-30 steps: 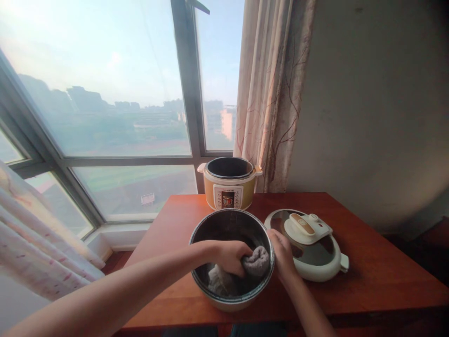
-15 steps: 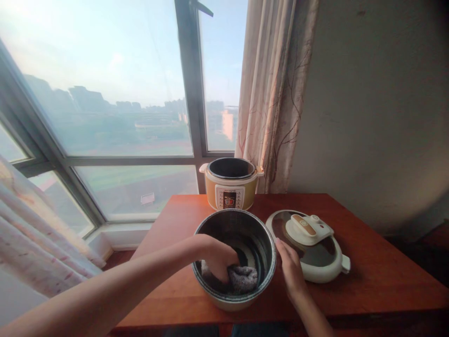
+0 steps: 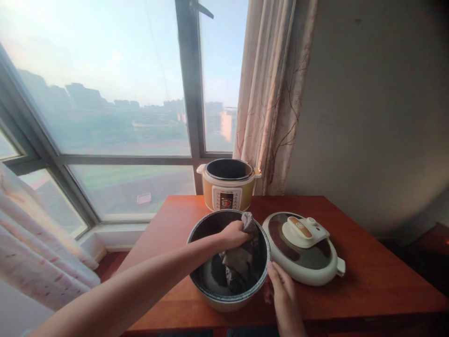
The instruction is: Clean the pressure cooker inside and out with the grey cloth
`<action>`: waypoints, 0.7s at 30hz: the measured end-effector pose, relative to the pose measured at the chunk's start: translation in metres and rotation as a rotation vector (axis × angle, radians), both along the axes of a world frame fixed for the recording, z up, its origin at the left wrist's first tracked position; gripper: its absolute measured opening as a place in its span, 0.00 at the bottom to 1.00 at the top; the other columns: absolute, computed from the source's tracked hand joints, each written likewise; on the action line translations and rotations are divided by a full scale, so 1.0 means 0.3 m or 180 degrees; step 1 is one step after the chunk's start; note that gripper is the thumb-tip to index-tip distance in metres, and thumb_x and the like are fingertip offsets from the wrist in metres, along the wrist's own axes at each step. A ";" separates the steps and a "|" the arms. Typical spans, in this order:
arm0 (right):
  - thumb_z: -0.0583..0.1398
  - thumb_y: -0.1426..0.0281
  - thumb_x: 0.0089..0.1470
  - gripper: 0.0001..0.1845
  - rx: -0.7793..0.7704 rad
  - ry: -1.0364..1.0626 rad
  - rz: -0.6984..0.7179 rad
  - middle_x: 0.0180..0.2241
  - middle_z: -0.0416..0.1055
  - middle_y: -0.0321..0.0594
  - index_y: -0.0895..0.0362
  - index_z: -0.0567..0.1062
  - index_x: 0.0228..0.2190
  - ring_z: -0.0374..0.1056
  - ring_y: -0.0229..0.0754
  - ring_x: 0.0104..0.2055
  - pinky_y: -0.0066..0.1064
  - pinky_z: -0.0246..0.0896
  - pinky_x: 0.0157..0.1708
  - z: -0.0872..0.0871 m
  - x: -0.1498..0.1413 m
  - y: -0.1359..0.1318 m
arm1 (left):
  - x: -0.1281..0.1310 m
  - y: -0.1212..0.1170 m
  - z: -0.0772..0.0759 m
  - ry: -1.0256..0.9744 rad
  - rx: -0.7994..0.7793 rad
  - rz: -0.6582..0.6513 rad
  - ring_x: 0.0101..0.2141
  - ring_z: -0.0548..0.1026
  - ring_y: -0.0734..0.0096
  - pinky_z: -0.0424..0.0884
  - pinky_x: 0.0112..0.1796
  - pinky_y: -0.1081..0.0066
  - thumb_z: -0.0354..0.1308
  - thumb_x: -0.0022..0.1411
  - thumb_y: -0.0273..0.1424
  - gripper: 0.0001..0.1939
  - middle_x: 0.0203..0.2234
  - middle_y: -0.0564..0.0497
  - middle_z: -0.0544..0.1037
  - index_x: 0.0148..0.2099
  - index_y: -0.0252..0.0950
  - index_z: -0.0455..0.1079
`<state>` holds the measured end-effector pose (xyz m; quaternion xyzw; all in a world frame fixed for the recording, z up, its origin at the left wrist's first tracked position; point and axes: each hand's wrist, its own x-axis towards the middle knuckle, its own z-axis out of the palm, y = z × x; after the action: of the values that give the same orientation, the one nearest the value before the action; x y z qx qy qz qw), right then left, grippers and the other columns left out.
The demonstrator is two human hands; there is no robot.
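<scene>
A dark-lined inner pot stands at the table's front, its mouth tilted toward me. Inside it my left hand is closed around a grey cloth. One end of the cloth sticks up above the fist near the back right rim, and the rest hangs down into the bowl. At the pot's right side my right hand grips the rim, with one finger at the edge and others lower on the outer wall, partly hidden.
Behind the pot stands a yellow and white electric cooker with its top uncovered. Its round white lid lies to the right on the wooden table. A window and a curtain are at the back.
My left hand has risen from the pot's bottom toward its back right rim, drawing the cloth up with it. My right hand has come lower along the pot's right side.
</scene>
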<state>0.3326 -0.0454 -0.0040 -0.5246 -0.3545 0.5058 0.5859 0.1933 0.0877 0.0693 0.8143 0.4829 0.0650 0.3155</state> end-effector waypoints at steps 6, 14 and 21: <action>0.63 0.46 0.50 0.25 0.0079 0.0213 -0.0174 0.16 0.58 0.29 0.53 0.64 0.20 0.54 0.36 0.19 0.27 0.50 0.18 -0.005 -0.009 0.077 | 0.009 -0.053 0.042 0.0604 0.0105 -0.0539 0.34 0.79 0.59 0.72 0.33 0.70 0.59 0.51 0.26 0.16 0.36 0.44 0.82 0.45 0.32 0.78; 0.62 0.52 0.50 0.20 0.0381 0.0010 -0.0325 0.19 0.62 0.30 0.54 0.67 0.22 0.57 0.37 0.24 0.28 0.52 0.23 -0.009 0.066 0.235 | -0.069 -0.085 0.172 0.1804 0.0410 -0.1964 0.33 0.79 0.56 0.69 0.31 0.66 0.58 0.51 0.21 0.15 0.35 0.39 0.84 0.41 0.34 0.80; 0.62 0.51 0.50 0.19 0.0230 -0.0083 0.0110 0.20 0.63 0.29 0.54 0.68 0.23 0.54 0.36 0.22 0.27 0.49 0.22 0.001 0.132 0.283 | -0.149 -0.070 0.172 0.2337 0.0514 -0.2032 0.33 0.79 0.54 0.70 0.34 0.63 0.61 0.44 0.17 0.15 0.32 0.43 0.84 0.33 0.39 0.80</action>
<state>0.3722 0.0396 -0.0037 -0.5035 -0.3891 0.4958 0.5909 0.1486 0.0667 0.1210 0.9126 0.2820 -0.2889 0.0645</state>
